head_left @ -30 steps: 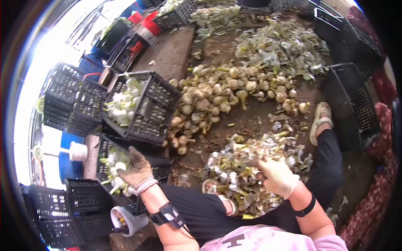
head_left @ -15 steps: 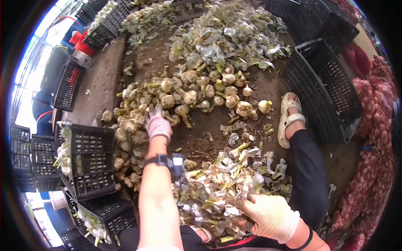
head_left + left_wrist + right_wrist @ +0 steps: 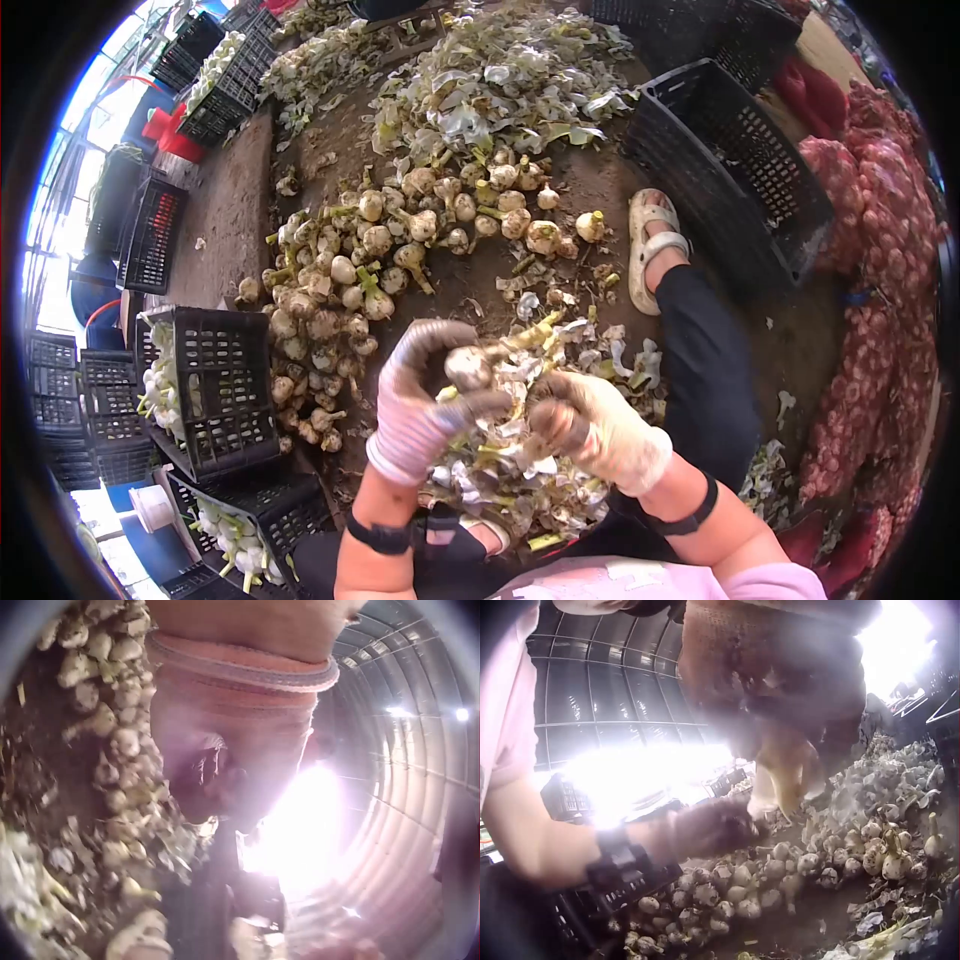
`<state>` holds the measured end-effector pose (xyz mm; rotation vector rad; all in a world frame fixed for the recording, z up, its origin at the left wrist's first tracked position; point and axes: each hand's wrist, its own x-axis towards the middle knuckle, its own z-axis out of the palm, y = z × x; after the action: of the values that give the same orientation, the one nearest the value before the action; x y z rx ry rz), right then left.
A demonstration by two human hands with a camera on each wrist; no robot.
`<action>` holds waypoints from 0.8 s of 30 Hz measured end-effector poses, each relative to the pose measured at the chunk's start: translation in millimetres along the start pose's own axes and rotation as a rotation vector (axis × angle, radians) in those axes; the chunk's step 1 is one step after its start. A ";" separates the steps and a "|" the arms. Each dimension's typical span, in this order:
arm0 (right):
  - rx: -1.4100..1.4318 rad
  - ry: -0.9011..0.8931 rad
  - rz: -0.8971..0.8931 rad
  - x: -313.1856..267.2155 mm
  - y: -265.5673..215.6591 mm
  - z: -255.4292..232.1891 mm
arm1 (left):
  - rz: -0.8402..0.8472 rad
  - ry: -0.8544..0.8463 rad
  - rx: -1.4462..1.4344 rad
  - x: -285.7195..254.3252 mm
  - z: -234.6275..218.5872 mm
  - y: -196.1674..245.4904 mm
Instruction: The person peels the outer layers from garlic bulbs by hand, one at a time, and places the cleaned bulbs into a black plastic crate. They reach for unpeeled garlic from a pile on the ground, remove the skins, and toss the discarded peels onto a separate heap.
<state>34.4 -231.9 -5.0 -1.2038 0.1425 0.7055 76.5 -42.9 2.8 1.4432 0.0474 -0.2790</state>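
Note:
In the head view my gloved left hand (image 3: 425, 395) grips a garlic bulb (image 3: 468, 368), its stem slanting up and right. My gloved right hand (image 3: 600, 425) is close beside it, fingers curled with dirty fingertips turned toward the bulb; whether they hold anything, I cannot tell. Both hands hang over a heap of garlic peelings and cut stems (image 3: 540, 480). From the right wrist, the right glove (image 3: 776, 682) looms dark above a pale piece of garlic (image 3: 784, 780), with the left hand (image 3: 712, 825) beyond. The left wrist view shows the back-lit left glove (image 3: 232, 742).
A pile of untrimmed garlic (image 3: 320, 290) lies ahead to the left, with leafy waste (image 3: 490, 90) behind it. Black crates (image 3: 225, 390) of white garlic stand on the left. Another black crate (image 3: 730, 170) and red net sacks (image 3: 880, 330) line the right side.
My left hand went from the crates at the left to the garlic pile, then came back with a bulb. The right hand stayed above the peelings and moved closer to the left.

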 end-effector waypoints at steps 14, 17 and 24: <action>0.316 -0.272 -0.048 -36.5 6.9 33.8 | 0.663 0.103 0.872 -107.7 20.8 22.9; 0.142 -0.296 -0.165 -32.6 12.0 30.6 | 0.527 0.141 0.698 -112.5 22.4 23.2; -0.101 -0.337 -0.395 -27.4 21.6 24.8 | -0.141 0.054 -0.473 -110.7 12.9 16.7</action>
<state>-5.7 -217.6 -0.3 -1.1470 -0.4062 0.5601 -28.6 -36.1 42.8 0.9778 0.2447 -0.3193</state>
